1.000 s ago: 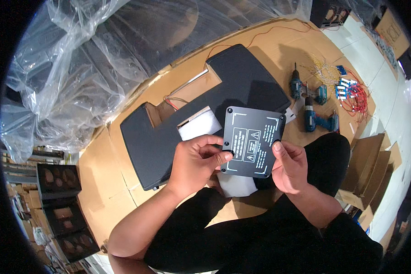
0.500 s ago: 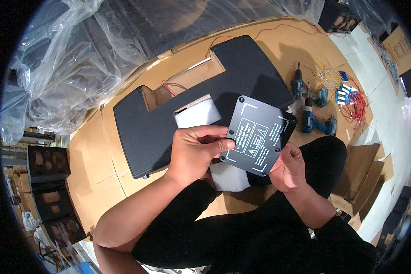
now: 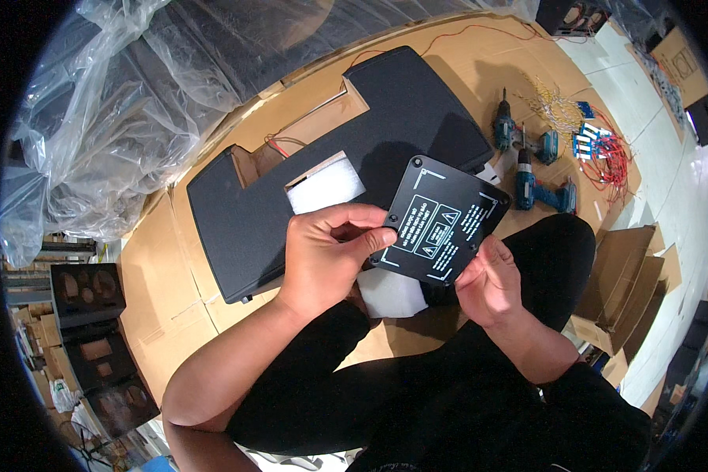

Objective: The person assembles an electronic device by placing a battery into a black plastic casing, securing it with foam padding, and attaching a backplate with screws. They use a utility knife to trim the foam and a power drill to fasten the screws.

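A flat black square panel point(image 3: 440, 220) with white printing and screws along its edges is held up between both hands, tilted. My left hand point(image 3: 326, 256) pinches its left edge between thumb and fingers. At its lower right corner, my right hand point(image 3: 489, 285) grips with thumb and fingers. Beyond the panel lies a large black speaker cabinet point(image 3: 252, 224) with a wide cut-out on its far side. A smaller square opening in it shows white padding point(image 3: 330, 189), and red wires point(image 3: 275, 144) stick out of the wide cut-out. A white padding block point(image 3: 392, 295) lies under my hands.
Two cordless drills, one near point(image 3: 525, 185) and one farther point(image 3: 503, 118), lie right of the cabinet. Beyond them are bundled red wires point(image 3: 606, 161) with blue-white parts. Clear plastic sheeting point(image 3: 126, 118) hangs at far left. Black boxes point(image 3: 86, 295) stand left, an open carton point(image 3: 617, 291) right.
The panel has tilted a little and its glare has faded, with both hands still on it. The whole view has shifted slightly, so the cabinet and drills appear higher and farther left.
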### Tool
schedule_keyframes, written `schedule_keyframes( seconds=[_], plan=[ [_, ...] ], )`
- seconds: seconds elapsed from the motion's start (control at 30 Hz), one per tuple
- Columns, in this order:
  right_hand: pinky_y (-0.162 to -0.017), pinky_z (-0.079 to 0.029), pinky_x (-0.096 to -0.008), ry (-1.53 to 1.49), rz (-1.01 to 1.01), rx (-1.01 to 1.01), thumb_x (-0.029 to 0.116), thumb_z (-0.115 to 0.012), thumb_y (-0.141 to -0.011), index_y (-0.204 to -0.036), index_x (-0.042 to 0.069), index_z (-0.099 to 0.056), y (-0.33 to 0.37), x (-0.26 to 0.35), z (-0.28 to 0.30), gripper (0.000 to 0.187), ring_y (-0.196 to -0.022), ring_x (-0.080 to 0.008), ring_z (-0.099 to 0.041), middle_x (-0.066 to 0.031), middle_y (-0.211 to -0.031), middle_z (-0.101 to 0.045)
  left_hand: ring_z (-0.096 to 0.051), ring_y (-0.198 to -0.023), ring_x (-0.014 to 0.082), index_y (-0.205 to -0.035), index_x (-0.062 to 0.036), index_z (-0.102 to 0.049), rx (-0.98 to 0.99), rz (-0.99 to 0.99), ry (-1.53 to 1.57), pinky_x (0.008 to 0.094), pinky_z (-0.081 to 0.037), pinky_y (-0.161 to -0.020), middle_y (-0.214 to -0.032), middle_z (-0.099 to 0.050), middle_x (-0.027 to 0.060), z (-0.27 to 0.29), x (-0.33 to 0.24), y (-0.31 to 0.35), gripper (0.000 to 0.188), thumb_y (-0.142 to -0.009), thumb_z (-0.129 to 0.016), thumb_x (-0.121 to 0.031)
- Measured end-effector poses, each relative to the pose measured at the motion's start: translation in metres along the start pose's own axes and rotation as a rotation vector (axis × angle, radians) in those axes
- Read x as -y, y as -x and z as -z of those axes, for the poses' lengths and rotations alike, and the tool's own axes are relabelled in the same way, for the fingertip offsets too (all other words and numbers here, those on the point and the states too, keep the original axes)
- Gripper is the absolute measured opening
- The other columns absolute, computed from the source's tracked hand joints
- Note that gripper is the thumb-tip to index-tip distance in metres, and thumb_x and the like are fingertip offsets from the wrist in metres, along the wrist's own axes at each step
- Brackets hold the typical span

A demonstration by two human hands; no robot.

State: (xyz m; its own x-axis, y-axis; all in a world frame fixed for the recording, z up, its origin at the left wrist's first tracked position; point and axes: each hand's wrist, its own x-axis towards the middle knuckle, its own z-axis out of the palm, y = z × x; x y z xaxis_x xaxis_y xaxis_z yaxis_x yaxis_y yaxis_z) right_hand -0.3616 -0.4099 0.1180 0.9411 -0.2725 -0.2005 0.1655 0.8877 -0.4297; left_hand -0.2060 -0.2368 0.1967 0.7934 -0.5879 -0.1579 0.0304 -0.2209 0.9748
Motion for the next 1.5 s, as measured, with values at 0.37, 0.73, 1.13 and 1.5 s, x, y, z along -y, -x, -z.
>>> schedule_keyframes(
  seconds=[0.37, 0.73, 1.13, 1.5],
  plan=[
    [-0.087, -0.052, -0.0375, 0.122, 0.200, -0.118, 0.016, -0.065, -0.098, -0.086, 0.000, -0.064, 0.005, -0.004, -0.006, 0.021, -0.090, -0.0150, -0.062, -0.0045, -0.090, -0.064, -0.066, -0.074, 0.0097, -0.096, 0.0029, -0.073, 0.035, 0.136, 0.055, 0.0241, -0.058, -0.069, -0.084, -0.071, 0.0076, 0.005, -0.008, 0.002, 0.013, -0.084, -0.077, 0.003],
    [-0.058, -0.041, -0.0252, 0.347, 0.174, 0.022, 0.011, -0.065, -0.098, -0.096, -0.006, -0.070, 0.022, 0.010, -0.009, 0.017, -0.070, -0.0082, -0.056, -0.0067, -0.087, -0.065, -0.071, -0.075, 0.0168, -0.097, 0.0027, -0.071, 0.194, 0.133, 0.264, 0.0285, -0.062, -0.063, -0.089, -0.073, 0.0121, 0.018, 0.027, -0.001, 0.013, -0.084, -0.075, 0.004],
    [-0.048, -0.043, -0.0263, 1.323, 1.073, -0.083, -0.001, -0.071, -0.085, -0.084, -0.004, -0.069, 0.017, 0.027, -0.045, 0.004, -0.054, -0.0145, -0.060, -0.0131, -0.071, -0.067, -0.071, -0.080, 0.0200, -0.093, -0.0052, -0.066, 0.182, -0.125, 0.368, 0.0365, -0.060, -0.078, -0.089, -0.072, 0.0092, 0.011, 0.045, -0.005, 0.011, -0.086, -0.075, -0.003],
    [-0.065, -0.052, -0.0303, 1.439, 0.800, -0.447, 0.019, -0.070, -0.090, -0.092, 0.000, -0.075, -0.001, 0.107, -0.008, 0.019, -0.068, -0.0133, -0.067, -0.0123, -0.079, -0.073, -0.058, -0.074, 0.0091, -0.099, -0.0074, -0.060, -0.118, -0.107, 0.273, 0.0252, -0.051, -0.067, -0.088, -0.063, -0.0017, 0.063, 0.030, -0.021, 0.012, -0.093, -0.065, 0.003]
  ],
)
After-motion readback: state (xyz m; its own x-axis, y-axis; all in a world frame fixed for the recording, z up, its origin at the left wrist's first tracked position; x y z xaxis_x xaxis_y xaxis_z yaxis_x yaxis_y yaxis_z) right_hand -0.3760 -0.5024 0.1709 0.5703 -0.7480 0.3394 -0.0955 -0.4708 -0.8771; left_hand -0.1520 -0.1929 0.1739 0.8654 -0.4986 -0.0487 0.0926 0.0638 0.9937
